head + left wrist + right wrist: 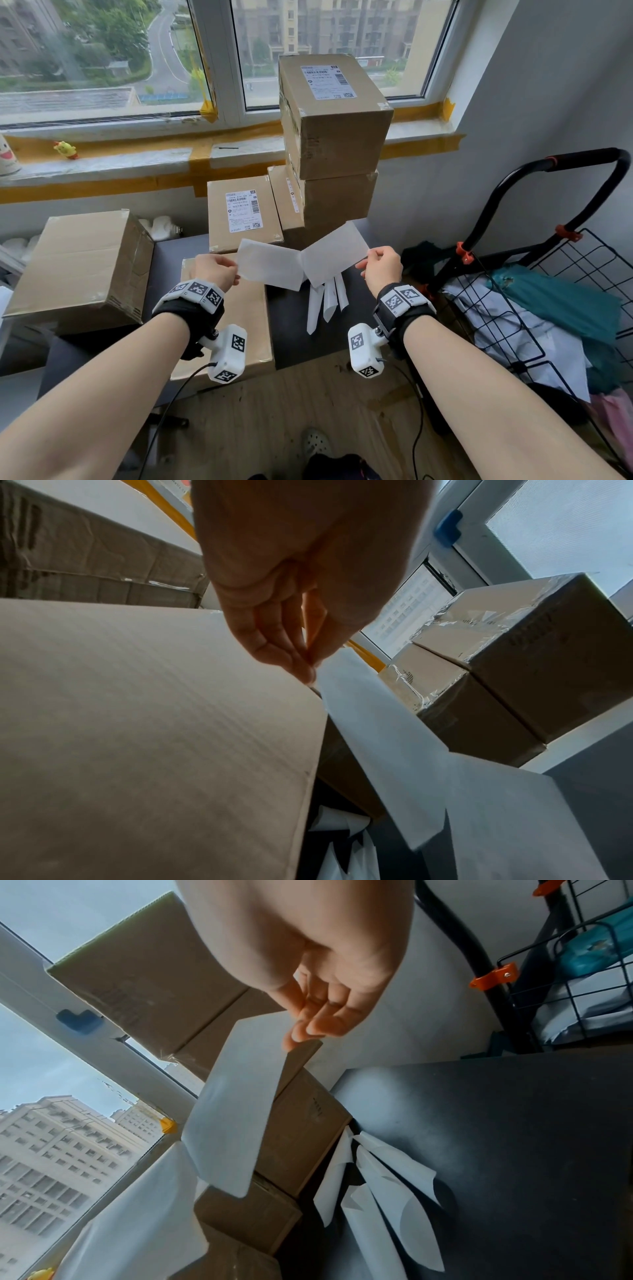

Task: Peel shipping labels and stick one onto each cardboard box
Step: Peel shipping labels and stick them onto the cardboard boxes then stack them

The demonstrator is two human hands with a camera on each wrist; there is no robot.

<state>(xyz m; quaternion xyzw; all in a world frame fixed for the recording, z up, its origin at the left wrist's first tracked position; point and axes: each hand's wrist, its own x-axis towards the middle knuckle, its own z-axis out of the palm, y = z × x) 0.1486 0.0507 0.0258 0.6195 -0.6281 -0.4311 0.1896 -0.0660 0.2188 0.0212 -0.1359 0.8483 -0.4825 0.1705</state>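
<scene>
My left hand (219,270) pinches the white backing sheet (270,263); my right hand (382,265) pinches the blank-backed white shipping label (334,251), both above the dark worktop's (301,329) middle. The freed sticky label could curl and stick to itself before reaching the unlabelled flat brown cardboard box (246,308).

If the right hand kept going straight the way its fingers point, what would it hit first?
Likely the lower box of the two-box stack ahead. The right hand pinches the peeled sheet, fingers aimed forward-left toward that stack. Depth is unclear, so it might pass low, over the dark tabletop.
</scene>
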